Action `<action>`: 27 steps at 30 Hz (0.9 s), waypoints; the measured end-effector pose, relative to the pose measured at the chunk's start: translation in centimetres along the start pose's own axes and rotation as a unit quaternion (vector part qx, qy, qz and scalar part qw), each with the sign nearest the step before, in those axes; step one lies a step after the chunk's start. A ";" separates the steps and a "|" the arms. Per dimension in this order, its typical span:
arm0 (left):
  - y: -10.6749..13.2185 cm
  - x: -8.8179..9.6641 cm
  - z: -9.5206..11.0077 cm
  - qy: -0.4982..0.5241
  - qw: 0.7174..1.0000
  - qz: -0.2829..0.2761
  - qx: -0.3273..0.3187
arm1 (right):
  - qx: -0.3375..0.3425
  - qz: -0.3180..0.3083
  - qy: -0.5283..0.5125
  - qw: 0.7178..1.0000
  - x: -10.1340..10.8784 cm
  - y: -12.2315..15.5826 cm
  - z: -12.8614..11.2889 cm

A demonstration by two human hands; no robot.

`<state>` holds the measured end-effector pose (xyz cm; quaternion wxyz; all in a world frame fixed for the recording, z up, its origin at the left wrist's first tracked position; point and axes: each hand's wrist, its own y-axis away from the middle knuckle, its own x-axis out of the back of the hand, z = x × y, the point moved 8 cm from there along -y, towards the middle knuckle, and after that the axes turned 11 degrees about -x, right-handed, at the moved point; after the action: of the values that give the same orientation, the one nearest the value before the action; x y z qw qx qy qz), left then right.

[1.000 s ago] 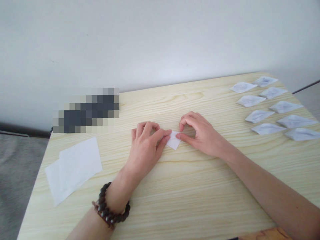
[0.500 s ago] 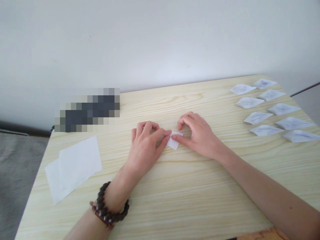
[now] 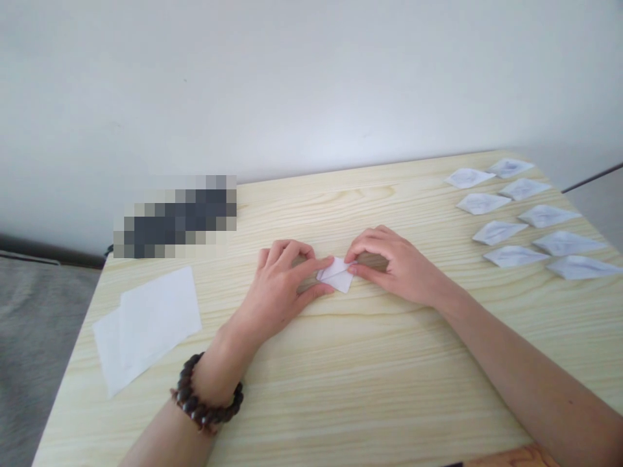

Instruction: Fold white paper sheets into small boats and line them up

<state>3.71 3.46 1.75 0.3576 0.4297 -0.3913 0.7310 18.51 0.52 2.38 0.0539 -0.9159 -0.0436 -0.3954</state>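
Observation:
A small folded piece of white paper (image 3: 339,275) lies on the light wooden table (image 3: 370,376) between my two hands. My left hand (image 3: 278,289), with a dark bead bracelet at the wrist, presses on the paper's left side, forefinger laid along its top edge and thumb under it. My right hand (image 3: 395,263) pinches the paper's right corner with curled fingers.
Flat white sheets (image 3: 146,327) lie stacked at the table's left. Several folded white paper shapes (image 3: 525,217) lie in two rows at the far right. A blurred dark patch (image 3: 178,217) sits at the table's back left, against a plain wall.
My right fingers have closed down onto the paper's right corner and a flap now shows lifted. The left forefinger has stretched out over the paper. The view has shifted slightly.

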 end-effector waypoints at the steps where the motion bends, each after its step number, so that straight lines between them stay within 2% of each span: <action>1: 0.0 0.0 0.0 0.000 1.000 0.002 -0.005 | 0.006 0.005 0.004 1.000 0.1 0.0 -0.1; 8: -0.2 0.5 -0.1 0.017 0.999 0.035 -0.002 | 0.062 -0.010 0.021 0.998 -0.5 0.7 -1.1; 16: -0.2 0.7 -0.3 0.031 0.999 0.034 0.021 | 0.058 0.044 0.024 0.997 -0.4 0.5 -0.9; 20: -0.2 0.9 0.2 0.083 0.996 0.029 -0.005 | 0.058 0.069 0.009 0.996 0.0 0.6 -1.0; 27: -0.2 1.3 0.1 0.105 0.991 0.077 -0.008 | 0.064 0.059 -0.023 0.996 0.2 0.7 -1.3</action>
<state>3.40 3.72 2.96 0.3430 0.3160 -0.3895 0.7942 17.74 -0.34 3.36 0.1341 -0.9203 -0.0160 -0.3671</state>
